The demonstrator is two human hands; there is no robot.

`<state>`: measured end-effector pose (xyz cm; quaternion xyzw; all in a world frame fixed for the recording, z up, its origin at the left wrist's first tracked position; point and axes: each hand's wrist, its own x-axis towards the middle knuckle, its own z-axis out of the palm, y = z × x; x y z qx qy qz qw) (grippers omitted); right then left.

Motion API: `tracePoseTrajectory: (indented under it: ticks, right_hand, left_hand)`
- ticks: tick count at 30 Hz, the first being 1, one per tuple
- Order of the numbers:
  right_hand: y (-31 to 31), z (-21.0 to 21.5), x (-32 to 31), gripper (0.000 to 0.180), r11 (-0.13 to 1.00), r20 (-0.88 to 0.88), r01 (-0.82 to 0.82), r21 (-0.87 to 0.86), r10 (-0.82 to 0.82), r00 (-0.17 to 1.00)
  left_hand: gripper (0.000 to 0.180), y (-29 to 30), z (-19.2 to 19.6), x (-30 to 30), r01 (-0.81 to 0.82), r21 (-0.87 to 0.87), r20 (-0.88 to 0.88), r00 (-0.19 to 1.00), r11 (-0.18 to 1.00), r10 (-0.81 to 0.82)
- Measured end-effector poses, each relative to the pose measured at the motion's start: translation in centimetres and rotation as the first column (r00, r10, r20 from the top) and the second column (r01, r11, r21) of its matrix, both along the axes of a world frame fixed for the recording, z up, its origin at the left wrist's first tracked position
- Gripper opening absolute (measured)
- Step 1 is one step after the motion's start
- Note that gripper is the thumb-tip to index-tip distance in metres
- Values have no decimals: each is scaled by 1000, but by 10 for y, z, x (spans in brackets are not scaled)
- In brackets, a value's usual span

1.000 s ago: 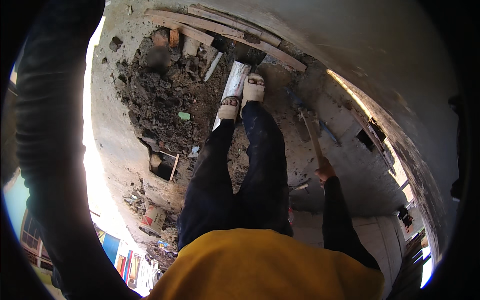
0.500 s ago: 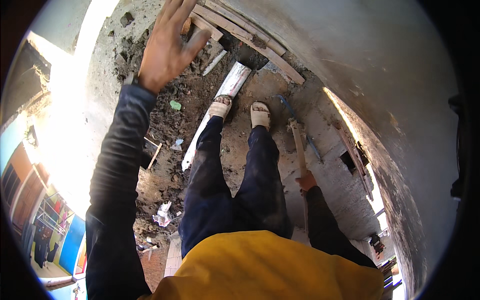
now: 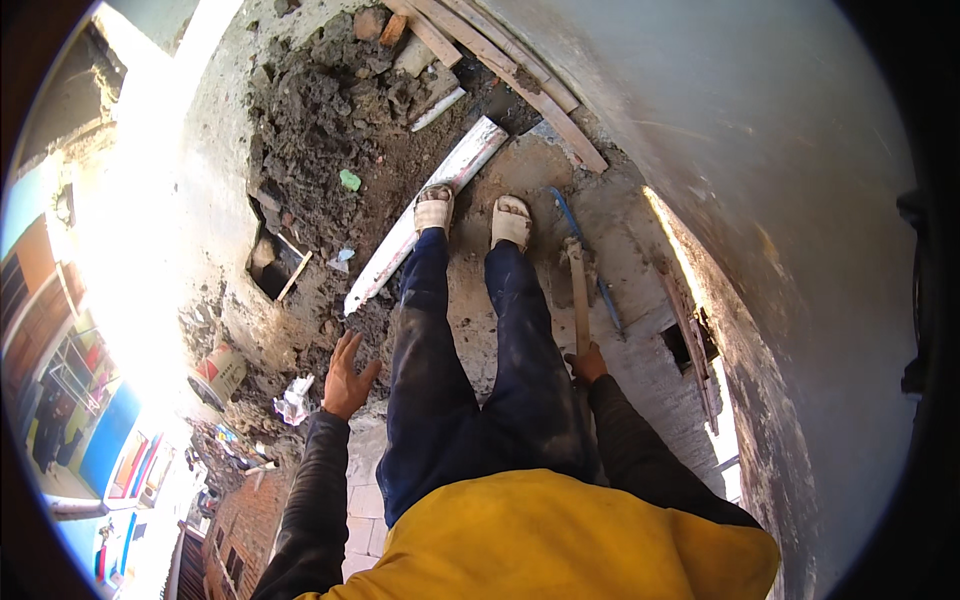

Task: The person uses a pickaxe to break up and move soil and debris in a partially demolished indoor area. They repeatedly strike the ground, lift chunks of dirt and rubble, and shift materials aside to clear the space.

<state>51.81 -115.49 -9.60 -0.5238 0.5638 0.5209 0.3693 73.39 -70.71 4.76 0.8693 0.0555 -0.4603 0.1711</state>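
Observation:
My left hand [image 3: 348, 382] hangs beside my left leg, fingers apart and holding nothing. My right hand [image 3: 588, 364] is wrapped round a long wooden tool handle [image 3: 580, 300], which reaches forward beside my right leg. Its far end is caked with mud, so I cannot make out what head it has. Close to the handle, a thin blue rod [image 3: 606, 293] lies on the floor. A long white pipe [image 3: 385, 265] slants across the ground, with my left sandal [image 3: 434, 212] over or against it.
Dark lumpy soil [image 3: 310, 130] is heaped at the far left, with a green scrap [image 3: 349, 180] on it. Wooden planks [image 3: 540, 95] lie along the right wall [image 3: 760, 150]. A square hole [image 3: 272, 262] opens at the left; a bucket [image 3: 218, 376] lies nearer.
My left hand has come down from far forward over the soil to beside my left leg. My right hand still grips the wooden handle. The view has shifted slightly.

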Motion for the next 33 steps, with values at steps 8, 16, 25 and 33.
tracePoseTrajectory:
  ticks: [8, 16, 25, 33]
  right_hand:
    - [-26, -5, 13, 62, 994, 2, 104, 14, -104, 995]
    - [-34, -5, 38, 43, 990, -47, -137, 43, 139, 989]
    - [-30, 13, 34, 44, 972, -42, -223, 72, 226, 973]
    - [-27, 36, 32, 40, 935, 52, -351, 41, 349, 936]
  left_hand:
    - [78, -50, 19, -37, -408, -123, -281, 889, 905, 362]
    - [52, -32, 22, -102, -142, -41, -301, 945, 989, 123]
    - [45, -6, 107, -134, -270, -476, -505, 863, 837, -9]
    - [44, -30, 89, -178, -233, -470, -372, 927, 851, 49]
